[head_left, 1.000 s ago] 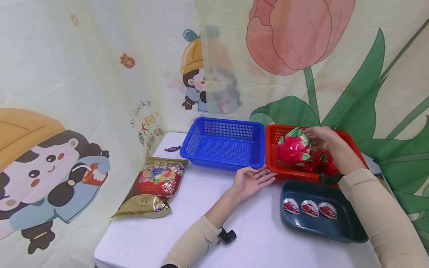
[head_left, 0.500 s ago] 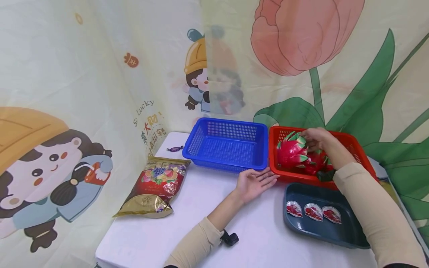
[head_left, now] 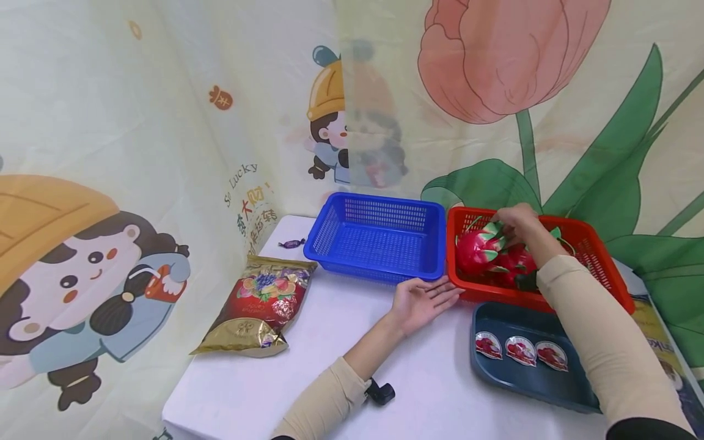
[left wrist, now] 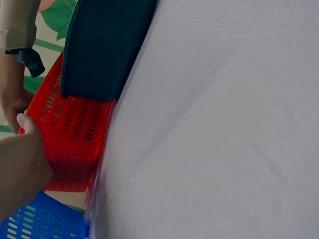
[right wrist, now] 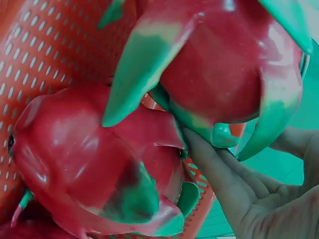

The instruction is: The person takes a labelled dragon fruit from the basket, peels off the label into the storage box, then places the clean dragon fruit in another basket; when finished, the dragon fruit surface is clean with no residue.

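Observation:
Inside the red basket [head_left: 601, 264] several toy dragon fruits lie together. My right hand [head_left: 519, 221] reaches over them from behind, fingers fairly straight. In the right wrist view these fingers touch the green leaf ends of one dragon fruit [right wrist: 214, 69], beside a second dragon fruit [right wrist: 75, 144]. In the head view the left dragon fruit [head_left: 474, 252] lies tilted at the basket's left end, leaves toward my right hand. My left hand [head_left: 418, 307] lies palm up with straight fingers, fingertips at the red basket's front-left corner. The left wrist view shows its thumb beside the rim.
A blue basket [head_left: 374, 272] stands left of the red one. In front of the red basket is a dark teal tray [head_left: 528, 384] holding three fruit-print labels [head_left: 520, 351]. A bag of candy [head_left: 264, 305] and one wrapped candy [head_left: 291, 243] lie on the left.
The left dragon fruit has moved down and slightly left into the red basket, and my right hand has followed lower and leftward. My left hand stays by the corner. The head view has shifted slightly.

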`<state>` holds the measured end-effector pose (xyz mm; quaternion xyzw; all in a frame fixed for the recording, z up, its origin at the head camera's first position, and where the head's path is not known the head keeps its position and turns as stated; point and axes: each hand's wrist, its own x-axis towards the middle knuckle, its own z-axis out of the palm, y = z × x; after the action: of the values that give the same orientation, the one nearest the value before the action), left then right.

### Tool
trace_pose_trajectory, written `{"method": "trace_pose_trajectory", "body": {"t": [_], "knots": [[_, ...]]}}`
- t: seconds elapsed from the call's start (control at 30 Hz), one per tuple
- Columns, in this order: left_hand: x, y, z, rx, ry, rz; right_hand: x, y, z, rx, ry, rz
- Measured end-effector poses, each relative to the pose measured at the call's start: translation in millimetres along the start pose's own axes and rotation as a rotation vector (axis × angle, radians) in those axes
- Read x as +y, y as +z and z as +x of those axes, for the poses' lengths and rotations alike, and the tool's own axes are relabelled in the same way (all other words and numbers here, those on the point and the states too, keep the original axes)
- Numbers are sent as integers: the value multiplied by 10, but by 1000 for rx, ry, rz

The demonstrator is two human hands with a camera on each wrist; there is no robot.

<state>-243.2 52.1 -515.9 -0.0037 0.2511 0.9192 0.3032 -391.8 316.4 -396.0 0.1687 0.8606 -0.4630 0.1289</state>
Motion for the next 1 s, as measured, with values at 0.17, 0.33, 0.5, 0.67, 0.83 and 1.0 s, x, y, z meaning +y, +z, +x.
{"method": "trace_pose_trajectory", "body": {"t": [0.17,0.33,0.5,0.67,0.83,1.0], "knots": [[2,8,-12,6,5,-5,-11,85,10,82,-38,-123],[-12,8,-21,0,1,-3,51,130,16,127,-50,-207],[-43,7,-9,-12,-12,-9,118,115,1,188,-51,-294],[-63,34,6,-32,-29,-14,169,98,-14,223,-29,-372],[-86,59,12,-40,-35,-16,253,91,-27,235,-37,-404],[-106,53,22,-25,-41,-14,300,60,-82,205,-64,-349]]}}
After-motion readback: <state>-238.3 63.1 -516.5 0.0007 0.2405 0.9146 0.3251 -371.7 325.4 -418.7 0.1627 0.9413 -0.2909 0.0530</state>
